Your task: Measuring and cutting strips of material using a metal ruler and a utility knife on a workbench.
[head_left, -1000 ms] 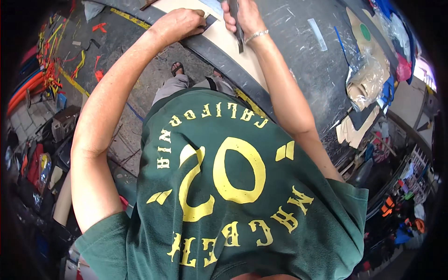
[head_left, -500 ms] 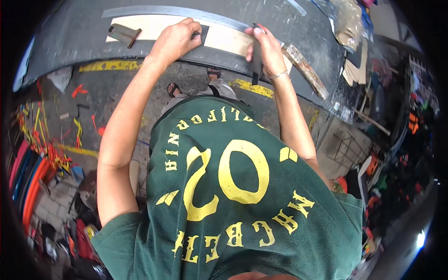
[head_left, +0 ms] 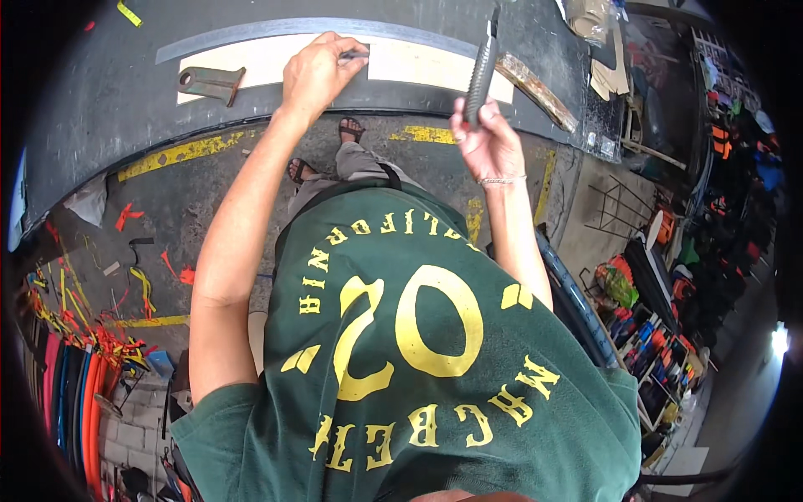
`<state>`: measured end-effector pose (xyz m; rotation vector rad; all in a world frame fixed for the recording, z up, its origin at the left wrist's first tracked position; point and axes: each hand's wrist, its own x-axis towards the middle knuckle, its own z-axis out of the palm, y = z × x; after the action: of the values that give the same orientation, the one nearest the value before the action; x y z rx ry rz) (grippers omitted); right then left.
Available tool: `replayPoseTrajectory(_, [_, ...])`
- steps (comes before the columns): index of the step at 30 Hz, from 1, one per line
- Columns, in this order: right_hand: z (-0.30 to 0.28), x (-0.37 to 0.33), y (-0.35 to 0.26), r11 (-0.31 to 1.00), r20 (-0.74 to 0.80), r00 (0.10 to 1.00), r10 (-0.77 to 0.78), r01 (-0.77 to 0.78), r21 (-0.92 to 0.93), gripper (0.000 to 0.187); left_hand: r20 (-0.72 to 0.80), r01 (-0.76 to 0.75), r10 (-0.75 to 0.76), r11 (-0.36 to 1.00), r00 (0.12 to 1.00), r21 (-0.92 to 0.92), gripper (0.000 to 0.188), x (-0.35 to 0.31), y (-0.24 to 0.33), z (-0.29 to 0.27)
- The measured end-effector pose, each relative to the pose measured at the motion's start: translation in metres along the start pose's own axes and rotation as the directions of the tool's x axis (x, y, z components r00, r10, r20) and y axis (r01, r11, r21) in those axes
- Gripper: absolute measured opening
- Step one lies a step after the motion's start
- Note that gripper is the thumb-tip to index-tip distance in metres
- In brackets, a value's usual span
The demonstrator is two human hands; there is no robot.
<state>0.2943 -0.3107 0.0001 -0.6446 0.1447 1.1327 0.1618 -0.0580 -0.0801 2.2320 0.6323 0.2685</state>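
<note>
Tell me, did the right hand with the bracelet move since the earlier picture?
Yes: judged against the dark table, the right hand has come back toward the green shirt, from over the pale strip to the near edge.

I count one counter (head_left: pixel 100 109) here, one long grey strip (head_left: pixel 251 33), one metal bracket (head_left: pixel 209 83), one weathered bar (head_left: pixel 535 91), one dark ridged tool (head_left: pixel 479 79), one small dark piece (head_left: pixel 356 54), one yellow scrap (head_left: pixel 130 12) on the counter, one bracelet (head_left: pixel 502 181), one green shirt (head_left: pixel 276 418) and two sandals (head_left: pixel 352 128).
</note>
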Motion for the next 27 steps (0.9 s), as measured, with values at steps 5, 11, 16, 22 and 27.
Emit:
replayPoseTrajectory(5, [0.021,0.015,0.017,0.983,-0.018,0.99,0.143,-0.144,-0.116,0.035,-0.036,0.04,-0.036,0.994,0.999,0.099,0.021,-0.017,0.008,-0.003])
replayPoseTrajectory(11, [0.027,0.061,-0.008,-0.187,0.29,0.956,-0.039,0.278,-0.942,0.049,-0.045,0.117,-0.116,0.993,0.992,0.021,0.023,-0.037,0.012,-0.023])
replayPoseTrajectory(16, [0.036,0.097,-0.026,-0.452,0.403,0.875,0.268,0.484,-0.75,0.045,-0.096,0.17,-0.17,0.985,0.981,-0.013,0.023,-0.051,0.011,-0.033])
replayPoseTrajectory(22, [0.05,0.12,-0.02,-0.495,0.443,0.798,0.408,0.601,-0.628,0.046,-0.129,0.198,-0.202,0.979,0.971,-0.039,0.021,-0.059,0.013,-0.04])
replayPoseTrajectory(27, [0.06,0.124,-0.011,-0.53,0.413,0.777,0.476,0.628,-0.57,0.046,-0.147,0.203,-0.207,0.978,0.967,-0.042,0.02,-0.066,0.014,-0.042])
